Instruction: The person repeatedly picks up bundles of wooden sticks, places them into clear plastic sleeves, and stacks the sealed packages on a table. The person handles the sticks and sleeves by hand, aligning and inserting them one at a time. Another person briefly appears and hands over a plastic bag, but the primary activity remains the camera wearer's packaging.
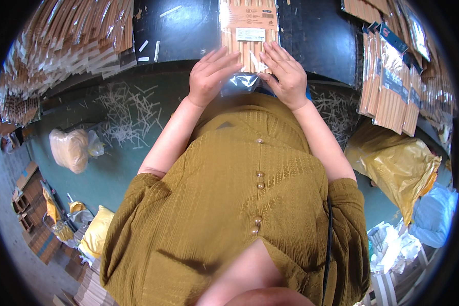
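Observation:
A clear plastic packet of wooden sticks (pixel 248 49) lies at the table's near edge, between my hands. It has a brown printed card and a white label (pixel 251 34) that bears writing. Its clear plastic flap (pixel 240 85) hangs towards me over the edge. My left hand (pixel 210 76) is at the packet's left side, slightly blurred, fingers stretched out; whether it touches the plastic I cannot tell. The fingers of my right hand (pixel 287 76) lie flat along the packet's right edge, with the thumb near the flap. Neither hand is closed around anything.
Many similar packets (pixel 80 34) are piled on the left of the black table (pixel 183 38). More stick packets (pixel 392 88) lean at the right. Thin white strips (pixel 130 111) litter the green floor. A yellow plastic bag (pixel 394 160) stands to my right, a plastic-wrapped bundle (pixel 69 148) to my left.

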`<state>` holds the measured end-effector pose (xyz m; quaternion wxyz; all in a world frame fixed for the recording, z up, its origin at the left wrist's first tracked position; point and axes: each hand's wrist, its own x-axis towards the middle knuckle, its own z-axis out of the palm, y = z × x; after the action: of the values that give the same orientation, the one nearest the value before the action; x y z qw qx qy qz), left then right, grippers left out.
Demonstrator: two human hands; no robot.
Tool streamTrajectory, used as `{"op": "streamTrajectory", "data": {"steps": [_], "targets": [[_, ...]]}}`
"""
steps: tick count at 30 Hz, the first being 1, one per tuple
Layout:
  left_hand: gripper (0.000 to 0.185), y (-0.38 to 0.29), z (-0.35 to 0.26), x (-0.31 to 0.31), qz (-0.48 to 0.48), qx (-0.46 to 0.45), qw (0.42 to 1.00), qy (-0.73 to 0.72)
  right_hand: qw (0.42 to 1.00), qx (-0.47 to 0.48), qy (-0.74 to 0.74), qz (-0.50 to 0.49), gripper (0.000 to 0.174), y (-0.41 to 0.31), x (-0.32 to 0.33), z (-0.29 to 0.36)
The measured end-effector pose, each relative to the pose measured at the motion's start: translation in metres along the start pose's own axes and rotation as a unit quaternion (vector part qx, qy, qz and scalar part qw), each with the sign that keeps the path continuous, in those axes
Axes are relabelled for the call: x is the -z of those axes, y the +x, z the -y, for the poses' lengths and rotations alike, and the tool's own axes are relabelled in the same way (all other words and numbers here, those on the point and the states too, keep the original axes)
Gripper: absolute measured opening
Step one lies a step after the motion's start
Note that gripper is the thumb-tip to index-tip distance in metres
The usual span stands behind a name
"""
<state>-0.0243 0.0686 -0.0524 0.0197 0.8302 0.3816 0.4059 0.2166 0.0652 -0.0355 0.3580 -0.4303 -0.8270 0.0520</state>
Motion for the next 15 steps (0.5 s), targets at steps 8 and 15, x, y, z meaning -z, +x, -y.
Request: {"op": "streamTrajectory", "data": {"steps": [8,15], "targets": [[0.025,0.000,0.005,-0.001,-0.001,-0.004,1.000,-0.028,0.999,-0.024,0.020,0.012,0.049,0.001,0.003,0.001],[0.024,-0.001,0.006,-0.001,0.007,0.000,1.000,-0.016,0.996,0.023,0.032,0.076,0.051,0.003,0.023,-0.008]]}}
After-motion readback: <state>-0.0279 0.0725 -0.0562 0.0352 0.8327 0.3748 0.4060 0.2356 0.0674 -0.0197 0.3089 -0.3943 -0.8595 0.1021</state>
